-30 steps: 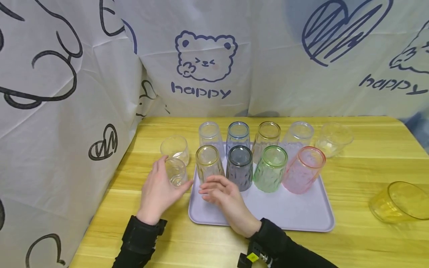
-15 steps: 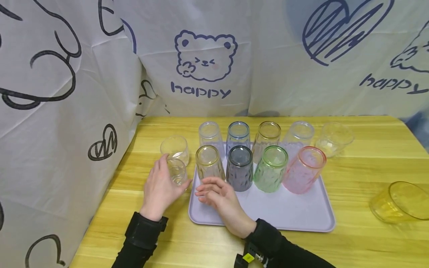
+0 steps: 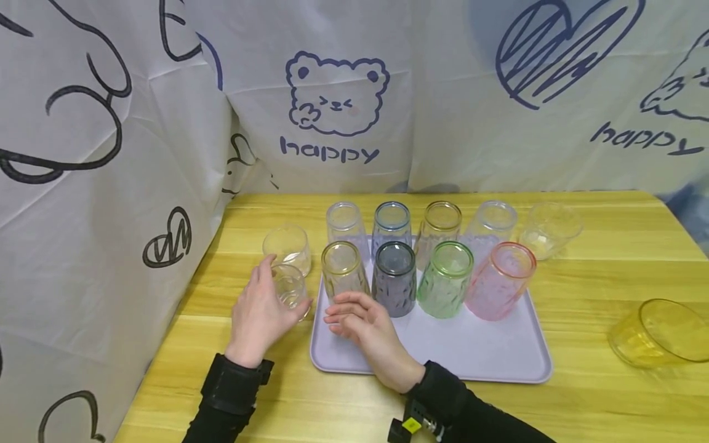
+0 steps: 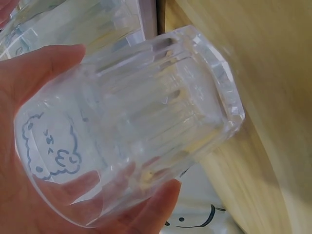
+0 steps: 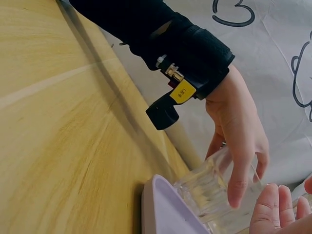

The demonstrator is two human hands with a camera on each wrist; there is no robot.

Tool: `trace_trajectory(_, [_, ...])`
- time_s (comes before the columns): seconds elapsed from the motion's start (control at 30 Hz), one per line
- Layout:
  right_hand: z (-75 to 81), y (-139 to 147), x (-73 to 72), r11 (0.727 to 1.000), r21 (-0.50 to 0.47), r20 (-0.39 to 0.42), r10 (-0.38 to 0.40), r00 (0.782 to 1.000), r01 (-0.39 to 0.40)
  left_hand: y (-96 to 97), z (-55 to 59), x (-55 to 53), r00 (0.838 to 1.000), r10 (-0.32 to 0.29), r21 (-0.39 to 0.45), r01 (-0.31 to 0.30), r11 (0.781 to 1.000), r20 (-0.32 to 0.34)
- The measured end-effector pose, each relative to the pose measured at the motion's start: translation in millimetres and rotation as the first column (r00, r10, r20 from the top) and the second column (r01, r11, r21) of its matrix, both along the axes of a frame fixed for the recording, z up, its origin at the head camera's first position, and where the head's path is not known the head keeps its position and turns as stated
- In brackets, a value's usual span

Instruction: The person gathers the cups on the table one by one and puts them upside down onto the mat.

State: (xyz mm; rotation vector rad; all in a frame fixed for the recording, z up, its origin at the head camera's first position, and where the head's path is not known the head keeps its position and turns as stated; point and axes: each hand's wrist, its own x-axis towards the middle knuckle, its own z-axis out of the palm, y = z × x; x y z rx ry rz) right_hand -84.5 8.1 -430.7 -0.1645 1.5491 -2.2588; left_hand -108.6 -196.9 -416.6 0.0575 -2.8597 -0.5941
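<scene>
My left hand (image 3: 256, 320) grips a clear glass (image 3: 288, 288) just left of the lilac tray (image 3: 471, 352). In the left wrist view the thumb and fingers curl round the wall of this clear glass (image 4: 131, 117), whose thick faceted base points away from the palm. The right hand (image 3: 373, 338) hovers over the tray's left part with loosely bent fingers and nothing in it. Behind its fingertips stands an upturned yellow-rimmed glass (image 3: 342, 271). In the right wrist view only the right fingertips (image 5: 273, 209) show, near the glass.
Upturned glasses stand in two rows on the tray, among them a grey glass (image 3: 394, 283), a green glass (image 3: 445, 283) and a pink glass (image 3: 498, 286). Another clear tumbler (image 3: 290, 243) is behind the left hand. Farther right are a clear bowl-like glass (image 3: 548, 234) and a yellow glass (image 3: 637, 338).
Hardly anything differs. The right hand has shifted very slightly left over the tray, and the left hand stays at the clear glass.
</scene>
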Motion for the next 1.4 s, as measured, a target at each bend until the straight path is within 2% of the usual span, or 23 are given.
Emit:
trace_trajectory(0.3, [2.4, 3.0, 0.0, 1.0, -0.02, -0.001, -0.011, 1.0, 0.011, -6.2, 4.4, 9.3, 1.0, 0.008, 0.024, -0.008, 1.0, -0.006])
trace_trajectory(0.43, [3.4, 5.5, 0.4, 1.0, -0.012, -0.018, -0.009, 1.0, 0.009, -8.1, 9.1, 15.7, 0.999, -0.002, 0.042, 0.004, 0.999, -0.04])
trace_trajectory(0.63, [6.1, 10.5, 0.8, 1.0, 0.014, -0.048, -0.021, 0.999, 0.021, -8.7, 18.6, 27.3, 0.992, -0.077, 0.086, 0.086, 0.993, -0.1])
trace_trajectory(0.83, [9.7, 17.8, 2.4, 0.998, 0.045, -0.095, -0.05, 0.994, 0.054, -6.8, 29.2, 38.8, 0.984, -0.159, 0.181, 0.172, 0.968, -0.085])
trace_trajectory(0.93, [12.3, 22.0, 3.1, 0.997, 0.042, -0.177, -0.059, 0.982, 0.067, -3.8, 32.6, 43.2, 0.976, -0.208, 0.275, 0.216, 0.937, -0.057])
trace_trajectory(1.03, [15.1, 27.1, 3.1, 0.995, 0.024, -0.293, -0.083, 0.952, 0.094, 0.4, 33.9, 46.0, 0.964, -0.264, 0.383, 0.253, 0.888, -0.024])
trace_trajectory(1.17, [19.4, 34.6, 2.8, 0.99, -0.003, -0.441, -0.13, 0.888, 0.143, 6.6, 34.0, 47.7, 0.946, -0.324, 0.496, 0.288, 0.819, -0.015])
trace_trajectory(1.4, [25.4, 44.2, 1.5, 0.981, -0.043, -0.594, -0.175, 0.785, 0.187, 21.2, 33.5, 49.6, 0.919, -0.383, 0.625, 0.355, 0.695, -0.096])
